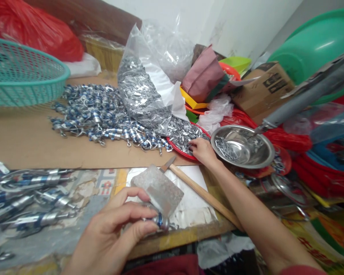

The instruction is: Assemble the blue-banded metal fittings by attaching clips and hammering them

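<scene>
My left hand (114,233) is low in the middle, fingers pinched around a small silver and blue metal fitting (157,220) held beside a grey metal block (158,189). My right hand (202,149) reaches out to a red plate (177,147) heaped with small silver metal pieces, fingertips curled down into the pile. What the fingers grip there is hidden. A hammer with a wooden handle (206,196) lies on the board under my right forearm.
A pile of finished silver and blue fittings (103,114) lies on cardboard. Behind it stands a clear bag of metal pieces (143,84). A steel bowl (243,147) sits right of the plate, a teal basket (20,72) far left, more fittings (25,198) at left.
</scene>
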The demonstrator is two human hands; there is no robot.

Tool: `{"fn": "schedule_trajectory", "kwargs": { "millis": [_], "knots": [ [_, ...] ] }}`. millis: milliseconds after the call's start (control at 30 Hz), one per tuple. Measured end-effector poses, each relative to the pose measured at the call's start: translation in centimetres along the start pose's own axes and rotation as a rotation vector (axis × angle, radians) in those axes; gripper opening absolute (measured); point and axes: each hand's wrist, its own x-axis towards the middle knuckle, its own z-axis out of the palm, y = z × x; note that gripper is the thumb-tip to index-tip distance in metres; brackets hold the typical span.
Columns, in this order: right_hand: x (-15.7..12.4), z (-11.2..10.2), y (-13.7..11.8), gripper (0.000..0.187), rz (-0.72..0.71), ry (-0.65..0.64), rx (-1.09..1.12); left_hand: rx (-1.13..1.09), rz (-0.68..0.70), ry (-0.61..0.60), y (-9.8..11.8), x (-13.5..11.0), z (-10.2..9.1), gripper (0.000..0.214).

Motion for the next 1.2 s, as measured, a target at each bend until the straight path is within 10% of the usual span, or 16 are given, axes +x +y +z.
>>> {"fn": "schedule_trajectory", "kwargs": {
  "millis": [300, 667, 867, 1033, 1200],
  "knots": [
    [-1.8, -1.2, -1.2, 0.015, -0.002, 0.174, 0.166, 0.029, 0.212, 0.106, -0.7, 0.4, 0.8, 0.014],
    [-11.2, -3.6, -12.1, 0.02, -0.408, -0.018, 0.912, -0.038, 0.163, 0.199, -1.0, 0.8, 1.3, 0.033],
    [-11.7, -3.4, -12.2, 0.011, -0.187, -0.058, 1.065, -0.014, 0.178, 0.189, -0.6, 0.7, 1.4, 0.026],
    [-12.4, -3.3, -12.0, 0.008, -0.185, -0.06, 1.063, -0.027, 0.154, 0.051, -0.8, 0.7, 0.8, 0.02],
    [-13.3, -2.9, -11.1, 0.018, -0.678, 0.186, 0.609, -0.153, 0.044, 0.039, -1.0, 0.8, 0.2, 0.012]
  ]
}}
